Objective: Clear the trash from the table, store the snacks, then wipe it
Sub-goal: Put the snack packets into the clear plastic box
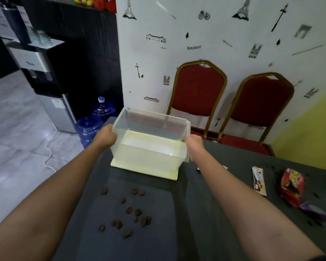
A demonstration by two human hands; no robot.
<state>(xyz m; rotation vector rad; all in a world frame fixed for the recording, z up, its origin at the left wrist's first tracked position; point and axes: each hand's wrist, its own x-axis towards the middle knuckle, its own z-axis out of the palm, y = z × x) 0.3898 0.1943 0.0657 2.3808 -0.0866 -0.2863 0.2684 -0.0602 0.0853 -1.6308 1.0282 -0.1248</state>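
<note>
**Both hands gripping a clear storage box at the far end of a dark table**

Head view. The left hand [107,135] is closing around the left rim of a clear plastic box [151,147], and the right hand [193,146] is clasping its right rim; both sets of fingers are curling over the edge. The box is sitting over a pale yellow lid [120,164] at the far left part of the dark table [205,213]; whether the two are touching cannot be told. Small brown snack pieces [129,213] are lying scattered on the near table, between the forearms. To the right, a slim wrapper [259,182] is lying flat, with a red snack packet [292,187] just beside it and dark crumbs around both. Beyond the table, two red chairs [199,91] are standing against the wall, and blue water jugs [94,121] are standing on the floor at far left.
</note>
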